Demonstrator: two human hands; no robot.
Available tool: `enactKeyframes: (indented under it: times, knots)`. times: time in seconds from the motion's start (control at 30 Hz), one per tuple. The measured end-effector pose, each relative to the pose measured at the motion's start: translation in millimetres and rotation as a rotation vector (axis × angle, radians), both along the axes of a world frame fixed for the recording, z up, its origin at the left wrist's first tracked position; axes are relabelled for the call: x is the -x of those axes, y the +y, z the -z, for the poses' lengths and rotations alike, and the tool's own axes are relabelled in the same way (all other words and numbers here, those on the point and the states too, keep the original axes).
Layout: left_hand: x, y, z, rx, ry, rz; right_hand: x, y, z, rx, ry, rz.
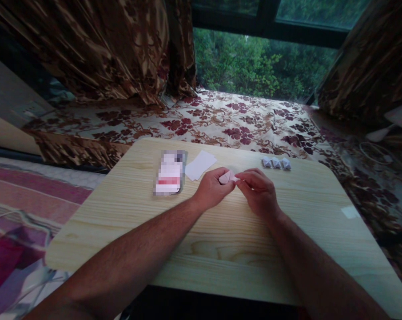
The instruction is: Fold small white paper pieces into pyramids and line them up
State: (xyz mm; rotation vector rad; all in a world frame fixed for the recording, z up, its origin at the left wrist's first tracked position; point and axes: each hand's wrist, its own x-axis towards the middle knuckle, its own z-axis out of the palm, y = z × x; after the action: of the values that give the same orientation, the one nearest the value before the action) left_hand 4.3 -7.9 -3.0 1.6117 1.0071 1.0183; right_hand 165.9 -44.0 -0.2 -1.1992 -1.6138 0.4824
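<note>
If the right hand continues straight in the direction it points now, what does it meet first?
The right hand points left and slightly away, so it would first meet the small folded paper and the left hand pinching it with it. Depth beyond them is unclear.

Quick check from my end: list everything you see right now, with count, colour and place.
folded paper piece: one, pale pink, pinched between both hands
finished paper folds: three, whitish, in a row on the far right of the table
paper sheets: small stack, white, far centre
packet: one, blurred, white and red, beside the sheets
table: one, light wood
curtains: brown floral, both sides of the window
left hand: holds the piece
right hand: holds the piece
</note>
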Motion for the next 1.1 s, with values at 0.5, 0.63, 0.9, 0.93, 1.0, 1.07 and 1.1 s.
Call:
enactKeyframes:
  times: [0.5,0.63,0.9,0.93,1.0,1.07,1.1]
  knots:
    - [2.7,0.8,-2.4,0.042,0.029,0.005,-8.1,-1.2,-10.4,-0.084,-0.199,-0.094]
    - [3.2,0.6,-5.4,0.055,0.041,0.007,-9.0,-1.2,-8.3,-0.067,-0.197,-0.109]
    - [1.8,0.5,-6.5,0.073,0.003,0.067,-10.0,0.2,-6.3,-0.090,-0.191,-0.026]
    - [1.6,0.3,-6.6,0.074,0.010,0.057,-9.9,0.2,-6.7,-0.096,-0.194,-0.027]
    - [1.1,-0.1,-6.9,0.086,0.017,0.030,-9.6,0.3,-7.4,-0.106,-0.205,-0.034]
    - [0.6,-0.2,-7.1,0.097,0.004,0.004,-9.1,0.3,-7.6,-0.110,-0.215,-0.035]
    - [0.5,0.1,-6.9,0.095,-0.005,-0.005,-8.9,0.1,-7.5,-0.112,-0.219,-0.027]
